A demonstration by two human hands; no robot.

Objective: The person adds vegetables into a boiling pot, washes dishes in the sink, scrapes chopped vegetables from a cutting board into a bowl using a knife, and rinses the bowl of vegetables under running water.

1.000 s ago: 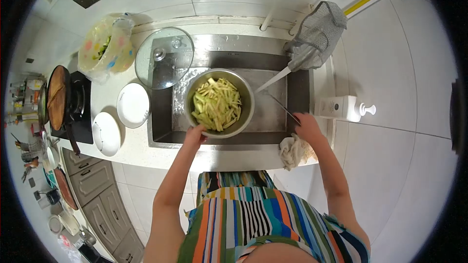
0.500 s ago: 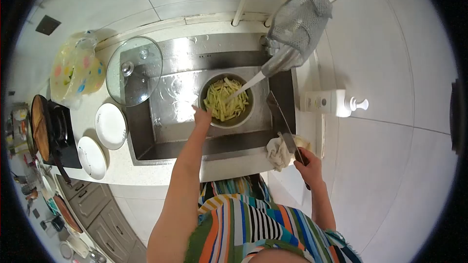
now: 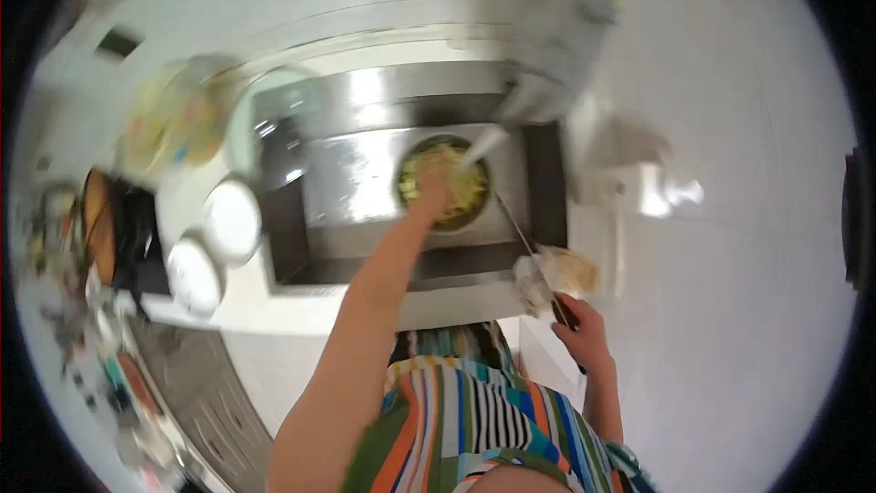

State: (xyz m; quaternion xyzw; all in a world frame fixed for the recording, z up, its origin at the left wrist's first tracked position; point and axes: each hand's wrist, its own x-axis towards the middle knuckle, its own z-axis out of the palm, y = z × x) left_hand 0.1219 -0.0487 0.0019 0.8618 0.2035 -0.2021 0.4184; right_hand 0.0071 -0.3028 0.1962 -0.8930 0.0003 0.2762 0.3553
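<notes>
A metal pot (image 3: 459,225) stands in the sink, holding pale green-yellow vegetable strips (image 3: 471,188). My left hand (image 3: 435,188) reaches into the pot over the strips; motion smears its fingers, so whether they grip any strips is unclear. My right hand (image 3: 584,334) is closed around the dark handle of a kitchen knife (image 3: 516,226), at the front right of the sink. The blade points forward toward the pot, seen nearly edge-on. Below and beside the blade lies a crumpled pale cloth (image 3: 531,285) on the counter edge.
A mesh-covered faucet (image 3: 557,46) hangs over the sink (image 3: 351,183), its pale spout angled at the pot. Right stands a white pump bottle (image 3: 639,184). Left are a glass lid (image 3: 251,123), a plastic bag (image 3: 173,123), two white dishes (image 3: 233,222) and a pan (image 3: 99,224).
My left hand has moved from the pot's left rim into the pot, over the strips. My right hand keeps the knife. The whole view has shifted and blurred.
</notes>
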